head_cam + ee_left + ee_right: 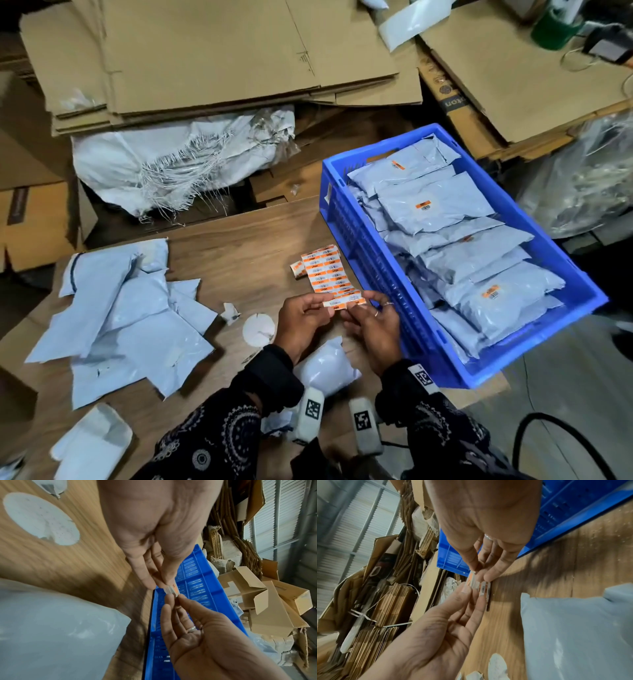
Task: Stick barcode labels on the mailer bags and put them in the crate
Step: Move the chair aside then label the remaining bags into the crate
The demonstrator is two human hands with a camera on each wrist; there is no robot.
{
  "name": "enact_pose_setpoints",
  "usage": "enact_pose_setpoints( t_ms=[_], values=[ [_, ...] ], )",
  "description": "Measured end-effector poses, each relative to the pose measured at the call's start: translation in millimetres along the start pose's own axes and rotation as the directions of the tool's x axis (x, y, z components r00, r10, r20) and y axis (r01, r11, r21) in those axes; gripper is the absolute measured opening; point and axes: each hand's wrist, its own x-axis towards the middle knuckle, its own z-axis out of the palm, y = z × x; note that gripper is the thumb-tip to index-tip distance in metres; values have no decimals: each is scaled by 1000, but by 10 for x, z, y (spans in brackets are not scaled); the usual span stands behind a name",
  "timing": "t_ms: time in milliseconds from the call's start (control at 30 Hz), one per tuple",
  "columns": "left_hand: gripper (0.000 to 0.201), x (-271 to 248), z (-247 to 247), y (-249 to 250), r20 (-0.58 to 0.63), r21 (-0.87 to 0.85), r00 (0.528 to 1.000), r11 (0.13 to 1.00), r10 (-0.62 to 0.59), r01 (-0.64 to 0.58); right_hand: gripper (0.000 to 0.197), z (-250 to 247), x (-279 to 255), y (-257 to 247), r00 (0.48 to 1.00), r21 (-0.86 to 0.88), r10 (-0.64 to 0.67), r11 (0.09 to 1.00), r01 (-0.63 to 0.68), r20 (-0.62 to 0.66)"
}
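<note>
A sheet of orange-and-white barcode labels (327, 274) lies on the wooden table (239, 240), its near end lifted. My left hand (327, 307) and right hand (359, 302) both pinch that near end, thumb against fingertips. The left wrist view shows the left hand (159, 586) and right hand (173, 596) meeting on the label strip (171, 590). From the right wrist, the barcode label (483, 588) shows between both pinches. A plain grey mailer bag (325, 368) lies under my wrists. The blue crate (363, 246) to the right holds several labelled mailers (438, 205).
A pile of grey mailers (130, 318) covers the table's left side, with a white bag (92, 442) at the front corner. Paper scraps (230, 312) and a round white patch (258, 330) lie near my left hand. Flattened cardboard (205, 51) and a woven sack (171, 161) lie beyond.
</note>
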Motion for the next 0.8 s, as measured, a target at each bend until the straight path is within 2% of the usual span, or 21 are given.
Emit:
enact_pose_setpoints(
  t_ms=[267,400,633,800],
  values=[
    [19,-39,34,50,-32,-6,999,1000,28,-28,20,-70,-45,-73,987,-204,-79,973,107,142],
    [18,-58,40,59,-36,-8,998,999,45,-45,16,-101,-44,-100,984,-195,-98,973,126,148],
    [38,-74,73,79,-4,-49,999,998,45,-46,31,-126,11,-132,983,-181,-79,977,109,165],
    [26,-43,60,89,-42,-4,995,996,87,-87,27,-135,-16,-177,968,-196,-112,968,157,225]
  ],
)
